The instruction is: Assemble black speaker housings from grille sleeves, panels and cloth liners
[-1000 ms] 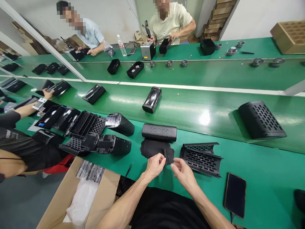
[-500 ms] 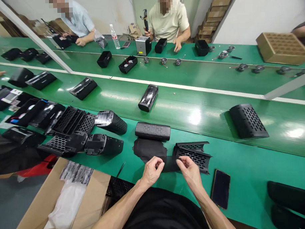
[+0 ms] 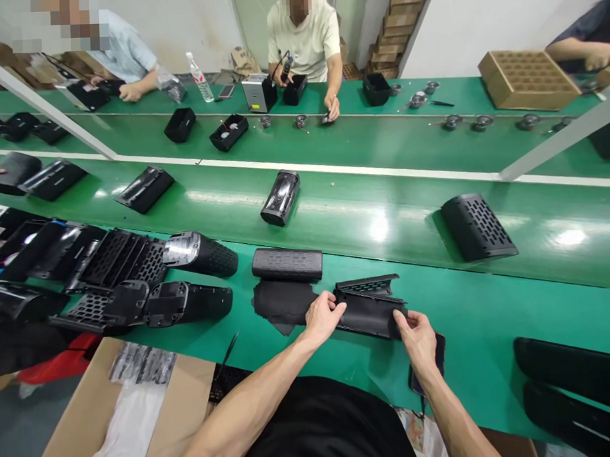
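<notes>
A thin black fabric sheet stretches between my two hands, lying over the hollow inside of a perforated black speaker grille. My left hand pinches the sheet's left end, close to a pile of similar black sheets. At the right end, my right hand grips the sheet between thumb and fingers, over the grille's right edge. Just behind stands another slotted grille, tilted. A black grille with rows of slots rests beyond the pile. Part of the phone is covered by my right hand.
Several black speaker housings and grilles crowd the left. More housings lie on the green conveyor ahead. An open cardboard box stands at lower left, long black parts at right. Co-workers sit opposite.
Both hands have moved right with the fabric sheet, from in front of the pile onto the grille. The opposite co-worker's hand has reached a small round speaker. My view has shifted slightly.
</notes>
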`<state>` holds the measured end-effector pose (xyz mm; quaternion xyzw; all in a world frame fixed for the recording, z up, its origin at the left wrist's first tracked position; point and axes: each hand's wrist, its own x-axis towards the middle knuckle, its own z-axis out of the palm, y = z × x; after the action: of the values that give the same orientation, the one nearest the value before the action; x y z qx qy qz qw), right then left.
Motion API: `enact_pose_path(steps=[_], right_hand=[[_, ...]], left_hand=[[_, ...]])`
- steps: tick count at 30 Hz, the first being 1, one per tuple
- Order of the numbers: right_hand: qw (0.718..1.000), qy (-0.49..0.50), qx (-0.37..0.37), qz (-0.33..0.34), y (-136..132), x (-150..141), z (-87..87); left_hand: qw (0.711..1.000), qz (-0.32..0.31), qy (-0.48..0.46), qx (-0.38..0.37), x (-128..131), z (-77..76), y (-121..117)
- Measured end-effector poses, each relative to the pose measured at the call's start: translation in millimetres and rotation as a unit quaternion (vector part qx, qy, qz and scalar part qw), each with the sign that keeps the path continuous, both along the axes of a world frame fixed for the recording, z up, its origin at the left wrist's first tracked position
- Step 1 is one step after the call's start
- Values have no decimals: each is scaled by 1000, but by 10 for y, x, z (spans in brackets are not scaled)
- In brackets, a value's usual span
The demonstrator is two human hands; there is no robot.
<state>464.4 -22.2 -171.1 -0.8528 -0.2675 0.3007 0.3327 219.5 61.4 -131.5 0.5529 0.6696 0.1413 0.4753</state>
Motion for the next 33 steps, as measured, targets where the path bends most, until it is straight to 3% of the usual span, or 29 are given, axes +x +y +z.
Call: enact_pose_path(steps=[4,8,23,33], right_hand=[[1000,22,7,-2,11,-10,38],[999,49,14,-3,9,-19,218],[979,186,18,79,55,-339,1039],[969,221,72,77,26,-432,1258]], left_hand=[[1000,6,1,-11,74,2,16],[999,20,-44,-1,33,51,16],[973,40,-225,-25,-524,704,-89],[969,24,-247,2,-601,930,-38]])
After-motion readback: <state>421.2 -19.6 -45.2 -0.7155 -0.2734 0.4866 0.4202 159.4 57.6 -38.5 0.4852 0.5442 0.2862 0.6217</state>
